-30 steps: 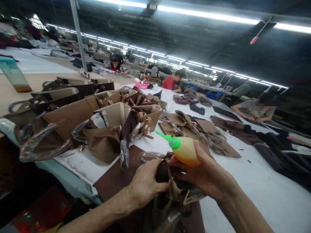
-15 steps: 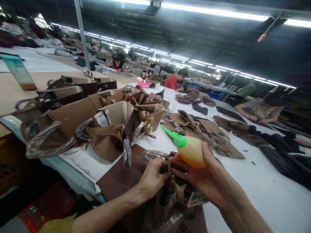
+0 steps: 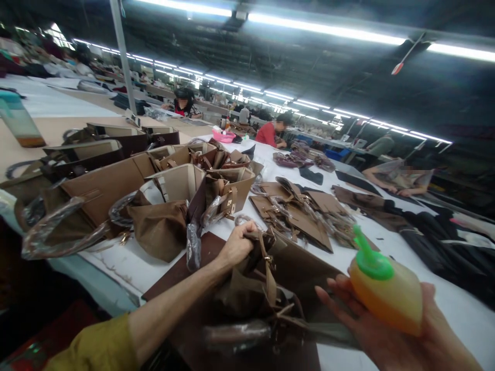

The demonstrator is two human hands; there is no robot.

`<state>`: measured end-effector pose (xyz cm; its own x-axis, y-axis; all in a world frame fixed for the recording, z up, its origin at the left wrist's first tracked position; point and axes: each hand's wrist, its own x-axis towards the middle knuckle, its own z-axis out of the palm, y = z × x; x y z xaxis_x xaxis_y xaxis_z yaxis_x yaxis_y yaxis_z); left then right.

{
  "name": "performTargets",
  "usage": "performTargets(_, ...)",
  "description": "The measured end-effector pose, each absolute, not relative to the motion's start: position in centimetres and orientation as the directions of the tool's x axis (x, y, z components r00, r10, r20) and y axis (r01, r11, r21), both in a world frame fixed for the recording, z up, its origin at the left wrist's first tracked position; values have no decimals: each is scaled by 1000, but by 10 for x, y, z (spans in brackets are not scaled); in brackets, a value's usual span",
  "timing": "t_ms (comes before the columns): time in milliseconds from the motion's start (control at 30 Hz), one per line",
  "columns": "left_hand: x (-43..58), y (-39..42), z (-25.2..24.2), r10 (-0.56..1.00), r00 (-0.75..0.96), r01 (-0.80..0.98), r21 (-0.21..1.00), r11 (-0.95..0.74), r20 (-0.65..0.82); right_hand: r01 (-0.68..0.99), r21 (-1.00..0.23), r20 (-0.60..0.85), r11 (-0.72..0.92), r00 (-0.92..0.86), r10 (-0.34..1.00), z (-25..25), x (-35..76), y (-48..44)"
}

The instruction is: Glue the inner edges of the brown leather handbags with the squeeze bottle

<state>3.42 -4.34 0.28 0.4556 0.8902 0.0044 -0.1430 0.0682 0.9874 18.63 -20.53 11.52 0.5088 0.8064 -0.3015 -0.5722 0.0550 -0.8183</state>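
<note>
Head: right hand (image 3: 374,331), palm up, cradles bottle (image 3: 390,299).

Right hand (image 3: 381,340) swings rightward, apart from left hand (image 3: 236,245), palm up, squeeze bottle (image 3: 398,299) nozzle pointing more steeply upward.

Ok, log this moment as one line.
left hand: gripping brown bag | right hand: holding green-capped bottle, nozzle upward | nearby: other bags on white tabletop

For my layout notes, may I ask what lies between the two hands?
In the head view, the brown bag lies between left hand and right hand.
</note>
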Motion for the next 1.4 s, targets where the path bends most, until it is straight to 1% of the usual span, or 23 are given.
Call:
performTargets(100, 36, -35, -9, 893, 448, -23, 998, 60, -43, -615, -783, -349, 91, 557, 754, 114, 185, -200)
performTargets(200, 23, -36, -10, 880, 472, 74, 997, 24, -56, -674, -730, -420, 117, 576, 701, 112, 189, -194)
performTargets(267, 8, -40, 1, 872, 483, 216, 976, -35, -76, -666, -732, -373, 142, 566, 735, 111, 189, -192)
performTargets(333, -9, -48, 20, 863, 496, 396, 909, -125, -97, -626, -760, -269, 175, 548, 792, 112, 187, -192)
performTargets(400, -22, -60, 42, 855, 510, 495, 845, -201, -95, -609, -772, -235, 181, 538, 810, 113, 184, -192)
performTargets(467, -28, -75, 63, 876, 480, 511, 826, -238, -44, -609, -771, -238, 187, 547, 803, 113, 182, -192)
performTargets(567, -17, -103, 82, 928, 366, 474, 843, -254, 74, -598, -772, -209, 217, 561, 801, 112, 183, -191)
performTargets(600, -9, -111, 84, 932, 351, 456, 854, -252, 88, -589, -776, -193, 225, 561, 805, 111, 183, -190)
performTargets(667, 11, -122, 83, 916, 398, 440, 864, -243, 55, -579, -780, -164, 237, 555, 816, 108, 186, -189)
performTargets(733, 31, -121, 75, 892, 452, 454, 868, -199, -32, -582, -777, -154, 240, 545, 824, 106, 188, -190)
performTargets(800, 45, -111, 64, 893, 445, 484, 859, -168, -76, -598, -768, -167, 229, 533, 830, 104, 190, -191)
performTargets(900, 55, -92, 47, 915, 400, 562, 804, -193, -60, -615, -761, -186, 209, 514, 837, 104, 190, -193)
performTargets(1067, 56, -80, 32, 953, 304, 682, 695, -228, 14, -634, -752, -248, 182, 527, 813, 103, 191, -196)
performTargets(1233, 56, -75, 28, 941, 325, 741, 594, -315, 94, -646, -742, -249, 180, 514, 821, 102, 192, -197)
performTargets(1300, 56, -72, 29, 939, 334, 765, 558, -321, 83, -635, -750, -235, 183, 515, 825, 103, 191, -197)
performTargets(1400, 56, -68, 32, 927, 373, 773, 540, -334, 39, -619, -762, -225, 192, 531, 817, 102, 191, -196)
